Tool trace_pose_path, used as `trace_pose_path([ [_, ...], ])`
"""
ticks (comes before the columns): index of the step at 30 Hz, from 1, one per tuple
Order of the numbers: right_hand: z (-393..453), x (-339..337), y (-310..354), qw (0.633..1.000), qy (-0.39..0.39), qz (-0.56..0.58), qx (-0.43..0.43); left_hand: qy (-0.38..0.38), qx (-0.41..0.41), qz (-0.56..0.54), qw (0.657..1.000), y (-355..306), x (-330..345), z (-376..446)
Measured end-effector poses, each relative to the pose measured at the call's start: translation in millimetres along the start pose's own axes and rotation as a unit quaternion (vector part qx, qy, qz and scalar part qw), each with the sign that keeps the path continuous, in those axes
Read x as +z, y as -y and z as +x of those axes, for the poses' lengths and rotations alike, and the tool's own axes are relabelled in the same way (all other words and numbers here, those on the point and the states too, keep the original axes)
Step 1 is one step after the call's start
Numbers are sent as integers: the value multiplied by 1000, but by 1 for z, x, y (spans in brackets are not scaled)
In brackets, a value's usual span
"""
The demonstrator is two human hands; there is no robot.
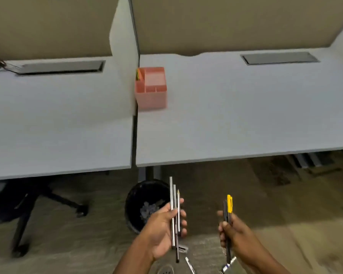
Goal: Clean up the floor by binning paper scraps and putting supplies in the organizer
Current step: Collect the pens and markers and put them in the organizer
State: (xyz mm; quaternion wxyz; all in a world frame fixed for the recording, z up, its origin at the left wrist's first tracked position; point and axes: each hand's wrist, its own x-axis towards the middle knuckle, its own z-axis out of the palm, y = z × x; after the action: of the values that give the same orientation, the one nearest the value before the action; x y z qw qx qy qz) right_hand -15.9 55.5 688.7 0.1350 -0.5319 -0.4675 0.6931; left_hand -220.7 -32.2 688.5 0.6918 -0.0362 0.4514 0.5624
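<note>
Both hands loaded with supplies, organizer waiting on the surface

At 6 o'clock the left hand (166, 226) curls around a bundle of pencils (174, 212); the right hand (233, 232) grips pens (228, 218), one yellow-capped. More supplies (189, 264) lie on the floor between them. Just beyond, the bin (145, 202) holds scraps. At 12 o'clock the organizer (151, 89) stands against the divider (125, 56). Loose bundles could slip during the reach, dropping into the bin, and its narrow compartments could catch the tips
</note>
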Motion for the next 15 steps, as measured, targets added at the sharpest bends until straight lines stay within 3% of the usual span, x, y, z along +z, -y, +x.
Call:
trace_pose_path([
  [4, -9, 29, 47, 994, 27, 91, 46, -39, 19, 57, 997, -46, -2, -27],
  [8, 5, 44, 84, 983, 2, 165, 74, -57, 19, 69, 996, -74, 11, -26],
  [12, 57, 44, 123, 986, -6, 153, 73, -84, 55, 104, 990, -101, 34, 4],
  [15, 113, 49, 162, 989, 31, 126, 67, -115, 127, 143, 975, -139, 57, 41],
])
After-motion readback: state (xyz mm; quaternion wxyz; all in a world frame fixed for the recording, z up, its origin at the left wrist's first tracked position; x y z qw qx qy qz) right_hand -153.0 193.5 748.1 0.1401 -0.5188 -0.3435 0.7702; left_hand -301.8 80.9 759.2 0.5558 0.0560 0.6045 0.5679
